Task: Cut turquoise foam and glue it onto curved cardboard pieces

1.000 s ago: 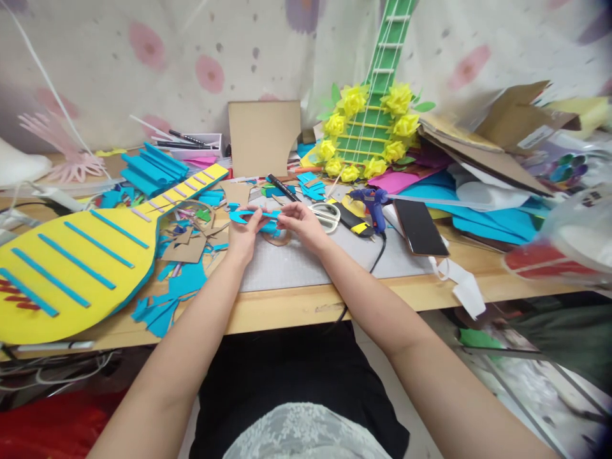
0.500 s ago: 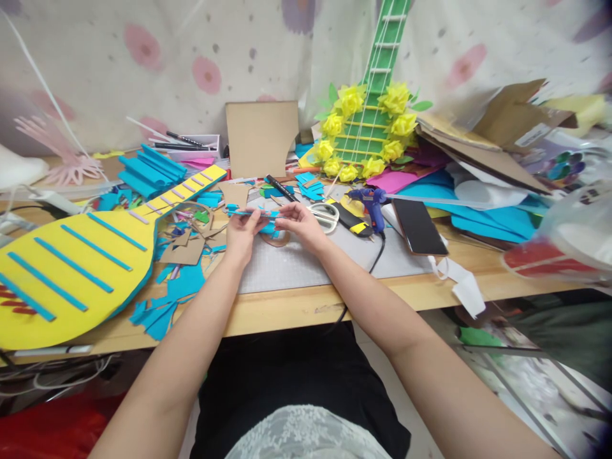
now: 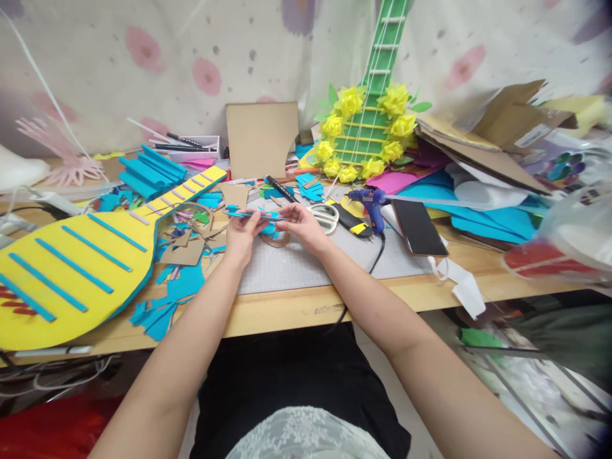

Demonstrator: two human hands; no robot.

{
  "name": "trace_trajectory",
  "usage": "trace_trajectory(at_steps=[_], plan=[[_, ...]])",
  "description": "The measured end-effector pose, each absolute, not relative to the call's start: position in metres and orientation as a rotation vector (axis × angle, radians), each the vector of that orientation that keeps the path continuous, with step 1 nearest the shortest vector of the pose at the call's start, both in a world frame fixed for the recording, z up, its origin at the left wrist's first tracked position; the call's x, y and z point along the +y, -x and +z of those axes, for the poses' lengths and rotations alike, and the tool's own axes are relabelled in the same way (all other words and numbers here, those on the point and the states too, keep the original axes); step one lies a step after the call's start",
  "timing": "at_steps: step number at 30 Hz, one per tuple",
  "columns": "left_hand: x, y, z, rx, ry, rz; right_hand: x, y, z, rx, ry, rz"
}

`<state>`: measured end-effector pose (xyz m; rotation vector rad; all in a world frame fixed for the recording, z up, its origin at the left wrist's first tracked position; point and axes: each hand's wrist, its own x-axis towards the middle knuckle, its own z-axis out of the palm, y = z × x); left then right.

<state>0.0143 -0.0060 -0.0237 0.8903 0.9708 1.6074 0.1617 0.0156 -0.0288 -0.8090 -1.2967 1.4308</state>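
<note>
Over the grey cutting mat [image 3: 296,271], my left hand [image 3: 243,233] is closed with thumb and fingers on a narrow blue paper strip [image 3: 266,215]. My right hand [image 3: 302,224] pinches the other end of that strip; its fingertips partly hide it. More blue paper lies just beneath, and I cannot tell whether it is joined to the strip. White-handled scissors [image 3: 326,218] rest beside my right hand. A yellow and black utility knife [image 3: 352,221] and a blue glue gun [image 3: 371,205] lie further right.
A yellow paper lute [image 3: 81,255] covers the table's left side. Blue scraps [image 3: 184,284] lie beside it. A green instrument with yellow flowers [image 3: 375,127] leans at the back. To the right are a phone [image 3: 419,227], coloured paper, cardboard and a plastic tub [image 3: 568,248].
</note>
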Motion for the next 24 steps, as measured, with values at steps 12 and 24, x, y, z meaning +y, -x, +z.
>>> trace_trajectory(at_steps=[12, 24], plan=[[-0.0059, -0.0145, -0.0253, 1.081, -0.869, 1.555, 0.0129, -0.1616, -0.0254, -1.269, 0.857, 1.444], [-0.0024, -0.0099, -0.0279, 1.072, -0.803, 1.572, 0.0170, -0.1662, -0.0288, -1.295, 0.966, 1.387]])
